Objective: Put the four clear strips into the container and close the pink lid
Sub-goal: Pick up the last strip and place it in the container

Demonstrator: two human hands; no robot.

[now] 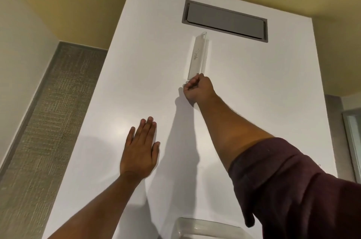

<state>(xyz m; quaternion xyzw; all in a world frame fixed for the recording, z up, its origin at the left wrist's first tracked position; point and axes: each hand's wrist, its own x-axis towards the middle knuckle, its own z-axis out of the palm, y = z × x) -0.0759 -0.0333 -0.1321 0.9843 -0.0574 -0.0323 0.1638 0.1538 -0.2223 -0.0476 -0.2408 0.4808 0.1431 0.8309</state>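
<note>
A clear strip [197, 56] with a handwritten mark on it lies lengthwise on the white table [254, 92], far from me. My right hand [197, 90] is stretched out and its fingers are pinched on the strip's near end. My left hand [141, 149] rests flat on the table, palm down, fingers apart, holding nothing. The rim of a clear container [205, 227] shows at the bottom edge, close to me; its inside is cut off by the frame. No pink lid is in view.
A grey rectangular hatch [224, 21] is set into the tabletop just beyond the strip. Textured grey carpet [43, 121] lies left of the table. A dark red sleeve [293, 190] covers my right upper arm.
</note>
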